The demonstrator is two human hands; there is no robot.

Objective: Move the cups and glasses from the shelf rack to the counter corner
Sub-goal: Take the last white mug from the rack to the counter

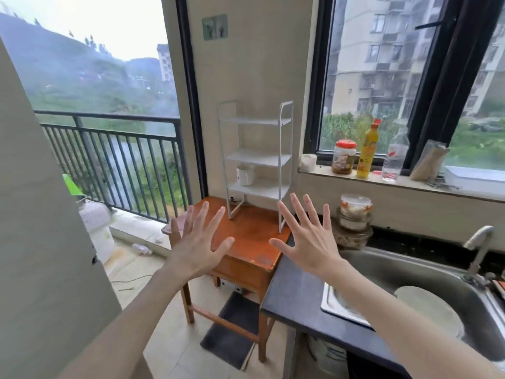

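A white three-tier shelf rack (284, 160) stands on a small orange wooden table (254, 242) against the wall. One white mug (245, 175) sits on the rack's lowest shelf; the two upper shelves hold nothing. My left hand (196, 242) and my right hand (306, 239) are both raised in front of the table with fingers spread wide, palms away from me, holding nothing. Both hover short of the rack and touch nothing. The dark counter (295, 296) begins just right of the table.
A steel sink (382, 272) with a tap (478, 242) is set in the counter, a pale round plate in it. Stacked glass containers (355, 217) stand at the counter's back. The windowsill holds a white cup (308, 162), a jar, a yellow bottle and a water bottle.
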